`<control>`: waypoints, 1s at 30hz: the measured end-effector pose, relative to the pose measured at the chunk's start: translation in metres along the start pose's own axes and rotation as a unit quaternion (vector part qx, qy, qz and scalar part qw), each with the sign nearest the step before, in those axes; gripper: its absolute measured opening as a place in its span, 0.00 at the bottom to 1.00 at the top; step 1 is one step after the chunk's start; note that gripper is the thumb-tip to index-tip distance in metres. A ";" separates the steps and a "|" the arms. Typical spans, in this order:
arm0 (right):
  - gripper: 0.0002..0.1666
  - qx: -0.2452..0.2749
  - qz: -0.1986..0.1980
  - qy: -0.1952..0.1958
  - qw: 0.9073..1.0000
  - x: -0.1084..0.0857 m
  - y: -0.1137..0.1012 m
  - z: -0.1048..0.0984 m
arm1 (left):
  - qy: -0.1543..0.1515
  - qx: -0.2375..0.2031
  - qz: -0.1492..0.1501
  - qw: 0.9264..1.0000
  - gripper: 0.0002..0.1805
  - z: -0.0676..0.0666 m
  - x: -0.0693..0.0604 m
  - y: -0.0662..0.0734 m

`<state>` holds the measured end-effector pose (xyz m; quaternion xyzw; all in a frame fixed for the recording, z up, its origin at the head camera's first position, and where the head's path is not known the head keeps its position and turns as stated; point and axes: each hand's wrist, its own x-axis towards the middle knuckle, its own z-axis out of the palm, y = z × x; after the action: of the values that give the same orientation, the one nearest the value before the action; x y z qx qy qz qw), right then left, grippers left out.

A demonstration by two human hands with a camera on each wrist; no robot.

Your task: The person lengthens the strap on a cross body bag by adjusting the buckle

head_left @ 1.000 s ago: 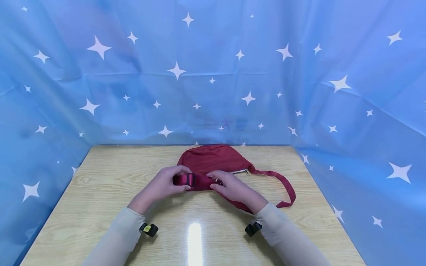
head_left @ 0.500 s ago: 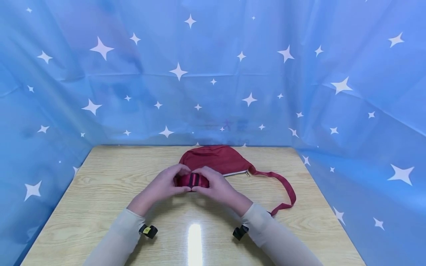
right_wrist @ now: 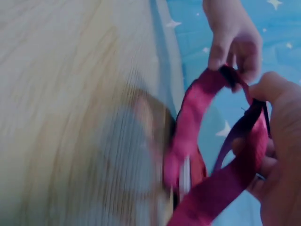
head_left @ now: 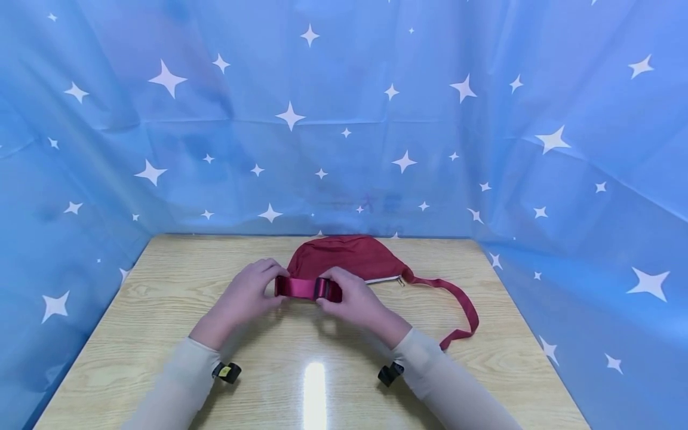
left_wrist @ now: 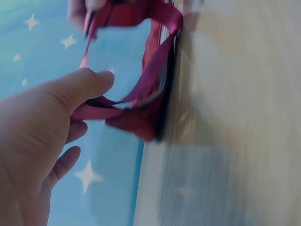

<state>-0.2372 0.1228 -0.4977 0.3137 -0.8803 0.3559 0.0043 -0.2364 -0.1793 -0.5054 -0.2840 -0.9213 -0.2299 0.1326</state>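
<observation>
A dark red waist bag (head_left: 346, 255) lies at the far side of the table, its zip (head_left: 383, 279) facing me. In front of it, a stretch of its webbing strap (head_left: 300, 288) is held up between both hands. My left hand (head_left: 242, 298) pinches the left end of that stretch between thumb and fingers. At the other end, my right hand (head_left: 357, 301) pinches the strap by a black slider buckle (head_left: 321, 288). The right wrist view shows the strap (right_wrist: 195, 110) looping down between the hands. Fingers hide parts of the strap.
The rest of the strap (head_left: 457, 292) curves over the wooden table (head_left: 177, 286) to the right of the bag. Black cameras (head_left: 228, 372) sit on both wrists. A blue curtain (head_left: 344, 71) with white stars stands behind and at both sides.
My right hand has come left from the strap's right part to the slider. My left hand has since drawn away leftward, so a pink-red stretch of strap shows between the hands.
</observation>
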 end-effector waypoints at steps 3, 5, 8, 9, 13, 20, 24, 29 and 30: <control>0.23 -0.022 0.012 -0.008 1.000 -0.004 0.008 -0.005 | -0.002 0.006 0.001 1.000 0.26 -0.008 -0.004 -0.018; 0.22 -0.050 0.022 -0.017 0.998 -0.006 0.015 -0.006 | -0.007 0.011 -0.005 1.000 0.27 -0.012 -0.007 -0.030; 0.22 -0.085 0.041 -0.031 0.995 -0.009 0.024 -0.005 | -0.014 0.020 -0.015 1.000 0.27 -0.017 -0.012 -0.046; 0.23 -0.094 0.047 -0.035 0.994 -0.010 0.026 -0.004 | -0.017 0.021 -0.019 0.999 0.27 -0.017 -0.013 -0.051; 0.23 -0.094 0.061 -0.046 0.993 -0.009 0.030 -0.002 | -0.027 0.021 -0.020 0.999 0.27 -0.018 -0.015 -0.061; 0.22 -0.108 0.069 -0.056 0.990 -0.004 0.032 0.004 | -0.035 0.028 -0.029 0.999 0.28 -0.018 -0.015 -0.065; 0.21 -0.138 0.061 -0.067 0.986 -0.002 0.035 0.009 | -0.052 0.036 -0.036 0.997 0.27 -0.016 -0.016 -0.067; 0.19 -0.173 0.064 -0.085 0.979 0.000 0.035 0.013 | -0.068 0.036 -0.053 0.996 0.26 -0.012 -0.017 -0.072; 0.18 -0.178 0.064 -0.088 0.978 0.001 0.035 0.013 | -0.070 0.034 -0.058 0.995 0.25 -0.012 -0.018 -0.073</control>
<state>-0.2541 0.1333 -0.5290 0.2806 -0.9448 0.1640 -0.0405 -0.2633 -0.2469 -0.5274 -0.2408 -0.9506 -0.1855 0.0633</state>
